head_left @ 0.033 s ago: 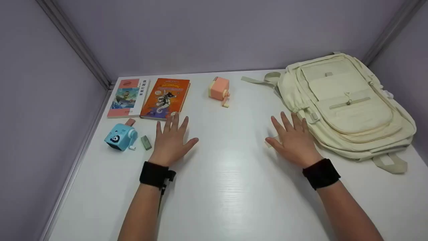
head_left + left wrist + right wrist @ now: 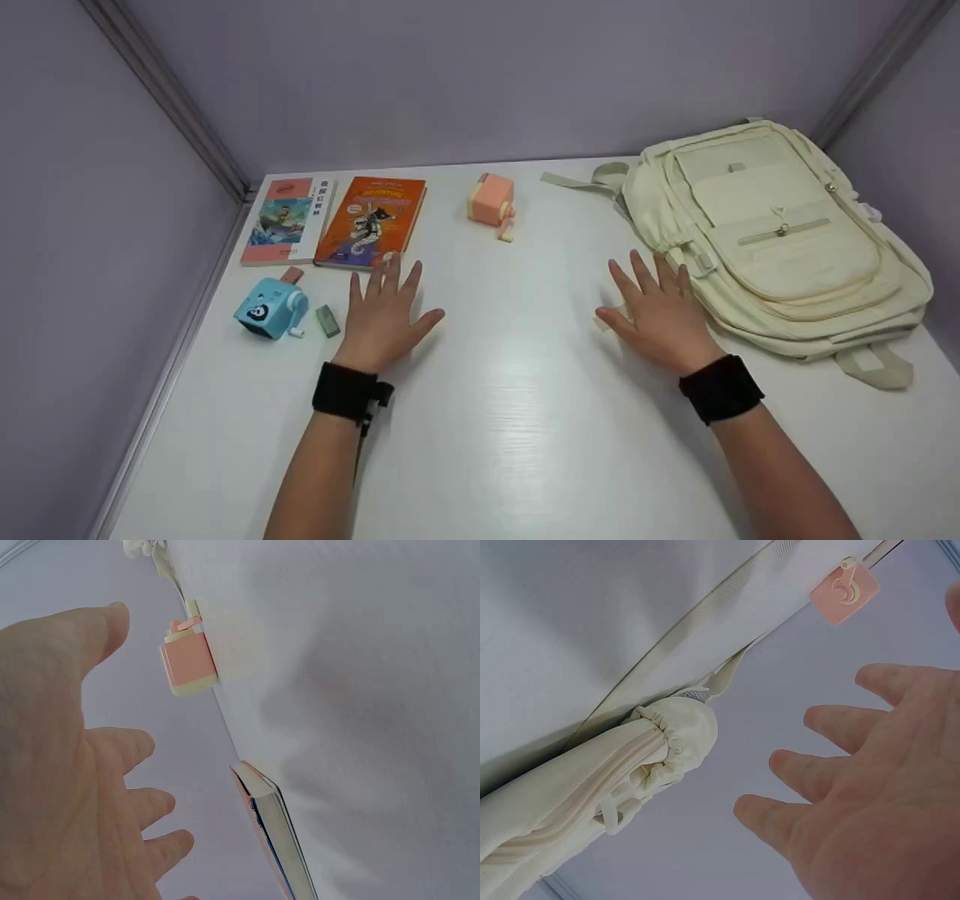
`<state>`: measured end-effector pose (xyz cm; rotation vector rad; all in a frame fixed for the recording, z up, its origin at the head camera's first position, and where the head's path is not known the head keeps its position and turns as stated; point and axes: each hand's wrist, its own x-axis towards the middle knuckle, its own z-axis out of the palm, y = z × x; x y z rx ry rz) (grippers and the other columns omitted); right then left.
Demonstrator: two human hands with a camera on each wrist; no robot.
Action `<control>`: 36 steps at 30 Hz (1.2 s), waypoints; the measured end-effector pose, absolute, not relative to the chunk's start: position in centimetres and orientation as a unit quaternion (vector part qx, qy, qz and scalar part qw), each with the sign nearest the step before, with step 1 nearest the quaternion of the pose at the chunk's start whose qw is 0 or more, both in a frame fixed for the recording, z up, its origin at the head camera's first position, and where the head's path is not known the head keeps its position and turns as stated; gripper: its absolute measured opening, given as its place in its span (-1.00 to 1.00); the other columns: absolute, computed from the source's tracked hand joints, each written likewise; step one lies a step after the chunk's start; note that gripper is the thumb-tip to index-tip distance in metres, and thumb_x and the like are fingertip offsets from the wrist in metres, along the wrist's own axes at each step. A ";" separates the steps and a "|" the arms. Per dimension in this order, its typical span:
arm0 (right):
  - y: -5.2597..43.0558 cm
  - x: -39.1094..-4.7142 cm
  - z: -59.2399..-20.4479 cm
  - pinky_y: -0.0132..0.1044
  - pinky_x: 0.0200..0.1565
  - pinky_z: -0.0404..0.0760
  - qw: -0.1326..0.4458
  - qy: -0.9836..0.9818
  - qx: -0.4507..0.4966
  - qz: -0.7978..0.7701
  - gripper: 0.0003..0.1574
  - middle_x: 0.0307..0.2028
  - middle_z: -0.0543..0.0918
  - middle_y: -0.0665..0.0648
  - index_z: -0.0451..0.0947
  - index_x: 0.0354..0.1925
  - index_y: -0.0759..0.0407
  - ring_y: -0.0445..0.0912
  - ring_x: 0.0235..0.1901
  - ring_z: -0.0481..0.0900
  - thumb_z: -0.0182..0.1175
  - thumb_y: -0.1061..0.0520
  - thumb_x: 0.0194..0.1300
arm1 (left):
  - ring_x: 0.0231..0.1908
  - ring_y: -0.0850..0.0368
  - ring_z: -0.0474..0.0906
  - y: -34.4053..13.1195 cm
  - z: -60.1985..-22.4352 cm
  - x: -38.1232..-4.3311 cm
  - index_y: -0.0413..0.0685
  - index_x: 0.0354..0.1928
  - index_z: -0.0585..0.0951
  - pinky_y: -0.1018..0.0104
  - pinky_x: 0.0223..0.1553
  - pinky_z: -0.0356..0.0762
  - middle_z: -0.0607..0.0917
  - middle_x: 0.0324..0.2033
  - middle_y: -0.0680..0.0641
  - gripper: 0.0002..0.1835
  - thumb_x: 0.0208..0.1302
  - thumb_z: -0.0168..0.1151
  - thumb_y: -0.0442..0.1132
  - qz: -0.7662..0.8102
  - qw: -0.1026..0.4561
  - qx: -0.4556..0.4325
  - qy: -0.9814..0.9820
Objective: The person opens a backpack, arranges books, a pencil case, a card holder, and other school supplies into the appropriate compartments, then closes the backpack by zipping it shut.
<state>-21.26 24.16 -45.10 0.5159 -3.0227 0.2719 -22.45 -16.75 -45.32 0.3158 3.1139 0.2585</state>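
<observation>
My left hand (image 2: pixel 380 319) is held over the table with its fingers spread, holding nothing. Its fingertips overlap the lower edge of an orange book (image 2: pixel 373 221) in the head view. To its left lie a green eraser (image 2: pixel 328 320) and a blue crank pencil sharpener (image 2: pixel 271 307) with a panda picture. My right hand (image 2: pixel 664 322), also spread and holding nothing, is beside a cream backpack (image 2: pixel 787 225). A pale strap (image 2: pixel 602 324) shows partly from under that hand. In the left wrist view, the hand's shadow falls on the table.
A pink crank pencil sharpener (image 2: pixel 491 201) stands at the back middle. A white and pink book (image 2: pixel 289 221) lies back left, beside the orange one. Behind the blue sharpener is a reddish eraser (image 2: pixel 292 275). Grey panels (image 2: pixel 480 82) enclose the white table (image 2: pixel 495 465).
</observation>
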 end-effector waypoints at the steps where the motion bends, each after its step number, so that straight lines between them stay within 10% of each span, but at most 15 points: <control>1: 24.2 -21.3 -45.1 0.43 0.40 -0.29 0.033 -0.982 0.166 0.087 0.02 0.58 -0.07 0.40 -0.02 0.63 0.11 0.40 0.54 -0.28 -0.21 -0.47 0.54 | 0.58 -0.25 -0.27 -16.7 -45.3 -22.5 0.05 0.64 0.04 -0.35 0.44 -0.44 -0.12 0.61 -0.24 -0.05 0.42 0.00 0.40 0.083 0.002 0.101 0.991; 36: 30.1 -24.8 -43.0 0.49 0.36 -0.36 0.024 -0.990 0.118 0.067 0.10 0.54 -0.06 0.52 -0.02 0.61 0.23 0.50 0.50 -0.24 -0.04 -0.44 0.50 | 0.58 -0.25 -0.26 -15.3 -44.4 -23.8 0.08 0.65 0.01 -0.33 0.46 -0.36 -0.13 0.61 -0.23 -0.04 0.41 0.00 0.41 0.055 0.034 0.126 0.990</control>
